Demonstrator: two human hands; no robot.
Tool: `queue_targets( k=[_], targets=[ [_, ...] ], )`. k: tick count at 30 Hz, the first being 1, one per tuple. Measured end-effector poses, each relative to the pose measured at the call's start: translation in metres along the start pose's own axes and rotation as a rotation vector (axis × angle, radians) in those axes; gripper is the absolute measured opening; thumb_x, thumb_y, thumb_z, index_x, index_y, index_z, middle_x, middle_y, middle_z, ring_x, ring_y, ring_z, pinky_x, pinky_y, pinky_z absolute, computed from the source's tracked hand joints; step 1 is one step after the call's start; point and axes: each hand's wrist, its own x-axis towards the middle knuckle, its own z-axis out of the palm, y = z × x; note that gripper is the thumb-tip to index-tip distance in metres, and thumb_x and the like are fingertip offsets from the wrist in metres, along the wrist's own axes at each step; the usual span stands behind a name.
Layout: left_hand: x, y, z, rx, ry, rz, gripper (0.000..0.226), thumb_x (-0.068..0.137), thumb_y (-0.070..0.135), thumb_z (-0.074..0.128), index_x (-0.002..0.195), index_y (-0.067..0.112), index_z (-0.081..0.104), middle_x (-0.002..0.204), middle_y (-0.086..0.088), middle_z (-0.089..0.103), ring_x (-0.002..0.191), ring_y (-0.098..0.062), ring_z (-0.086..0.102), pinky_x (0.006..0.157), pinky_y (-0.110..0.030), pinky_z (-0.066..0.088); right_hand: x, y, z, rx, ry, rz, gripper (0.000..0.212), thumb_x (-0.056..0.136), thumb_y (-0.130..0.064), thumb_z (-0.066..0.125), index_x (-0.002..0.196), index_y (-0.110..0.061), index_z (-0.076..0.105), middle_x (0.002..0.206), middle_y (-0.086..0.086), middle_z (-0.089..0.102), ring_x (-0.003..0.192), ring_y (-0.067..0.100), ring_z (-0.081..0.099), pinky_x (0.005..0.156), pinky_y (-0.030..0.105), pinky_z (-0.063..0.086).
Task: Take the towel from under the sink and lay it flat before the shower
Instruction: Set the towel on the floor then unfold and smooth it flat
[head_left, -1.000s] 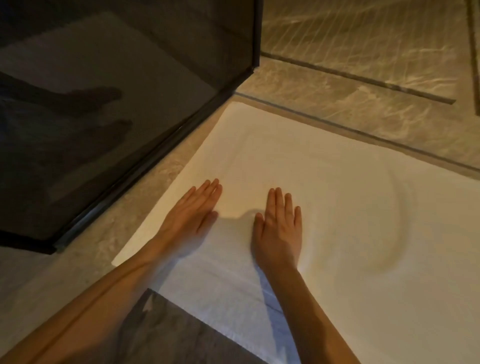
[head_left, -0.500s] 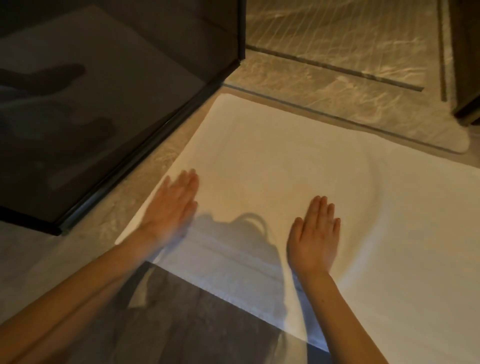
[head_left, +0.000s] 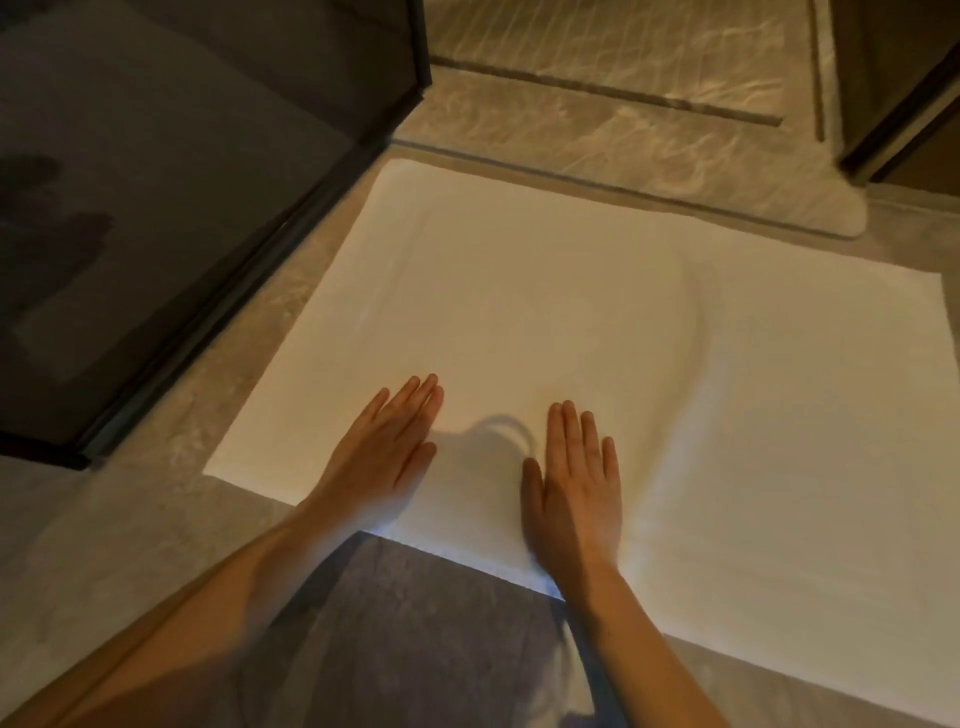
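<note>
A white towel (head_left: 597, 322) lies spread out on the stone floor, its far edge along the shower threshold (head_left: 597, 171). A shallow curved crease runs down its right half. My left hand (head_left: 382, 457) rests palm down on the towel near its front left edge, fingers straight and together. My right hand (head_left: 576, 483) lies flat on the towel a little to the right, fingers slightly spread. Neither hand grips anything.
A dark glass shower panel (head_left: 182, 182) with a black frame stands at the left, close to the towel's left edge. The ribbed shower floor (head_left: 613, 47) lies beyond the threshold. A dark door frame (head_left: 893, 88) rises at the upper right.
Both hands slid apart across the towel, then came back closer together near its front edge. The view shifted, showing more of the towel's right side.
</note>
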Motion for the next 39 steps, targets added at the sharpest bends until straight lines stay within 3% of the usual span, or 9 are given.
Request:
queue_targets(
  k=[6, 12, 17, 21, 25, 32, 39],
  targets=[
    [-0.002, 0.001, 0.001, -0.03, 0.002, -0.037, 0.058, 0.103, 0.043, 0.014, 0.154, 0.025, -0.007, 0.162, 0.007, -0.006, 0.148, -0.007, -0.007, 0.118, -0.027, -0.007, -0.026, 0.058, -0.017, -0.003, -0.01, 0.136, 0.065, 0.097, -0.048, 0.006, 0.155, -0.018, -0.003, 0.162, -0.001, -0.004, 0.149, 0.015, -0.007, 0.122, 0.037, -0.001],
    [-0.006, 0.006, -0.007, -0.036, 0.02, -0.012, 0.06, 0.101, 0.046, 0.009, 0.153, 0.022, -0.008, 0.161, 0.006, -0.008, 0.148, -0.008, -0.007, 0.118, -0.029, -0.007, -0.036, 0.076, -0.028, -0.012, -0.014, 0.22, 0.067, 0.096, -0.05, 0.001, 0.154, -0.017, -0.007, 0.162, -0.001, -0.007, 0.149, 0.015, -0.011, 0.122, 0.039, 0.0],
    [0.025, 0.048, -0.02, -0.048, 0.114, 0.078, 0.057, 0.103, 0.04, 0.01, 0.154, 0.021, -0.006, 0.162, 0.006, -0.011, 0.147, -0.009, -0.009, 0.118, -0.03, -0.006, -0.008, 0.047, -0.034, 0.093, 0.028, 0.149, 0.064, 0.1, -0.041, 0.017, 0.155, -0.012, 0.004, 0.163, 0.004, 0.001, 0.15, 0.019, -0.004, 0.122, 0.037, -0.002],
    [0.071, 0.084, -0.025, 0.021, 0.087, 0.197, 0.059, 0.101, 0.039, 0.012, 0.153, 0.016, -0.004, 0.16, 0.001, -0.01, 0.148, -0.016, -0.008, 0.119, -0.034, -0.008, 0.031, 0.023, -0.035, 0.125, 0.019, 0.064, 0.061, 0.102, -0.037, 0.02, 0.155, -0.014, 0.003, 0.163, 0.003, 0.0, 0.15, 0.018, -0.006, 0.121, 0.035, -0.006],
    [0.111, 0.109, -0.025, 0.029, 0.115, 0.245, 0.056, 0.102, 0.034, 0.013, 0.154, 0.012, 0.011, 0.161, -0.003, 0.007, 0.149, -0.018, 0.002, 0.121, -0.039, 0.003, 0.07, 0.027, -0.036, 0.052, 0.008, 0.031, 0.058, 0.102, -0.03, 0.021, 0.155, -0.011, 0.005, 0.163, 0.004, 0.004, 0.15, 0.02, -0.003, 0.122, 0.037, -0.003],
    [0.144, 0.112, 0.004, -0.008, 0.091, 0.275, 0.057, 0.1, 0.038, 0.011, 0.154, 0.017, 0.011, 0.16, 0.002, 0.008, 0.149, -0.015, 0.006, 0.121, -0.038, 0.004, 0.075, 0.092, -0.038, 0.041, 0.001, 0.051, 0.06, 0.102, -0.04, 0.017, 0.155, -0.017, 0.004, 0.163, -0.001, 0.003, 0.15, 0.016, -0.004, 0.121, 0.034, -0.005],
    [0.146, 0.11, 0.011, -0.063, 0.128, 0.263, 0.056, 0.099, 0.033, 0.024, 0.152, 0.016, 0.022, 0.16, 0.002, 0.017, 0.148, -0.012, 0.01, 0.12, -0.038, 0.009, 0.036, 0.2, -0.063, -0.022, 0.07, 0.299, 0.062, 0.102, -0.045, 0.02, 0.155, -0.017, 0.007, 0.163, -0.002, 0.006, 0.15, 0.015, 0.002, 0.121, 0.035, 0.003]
  ],
)
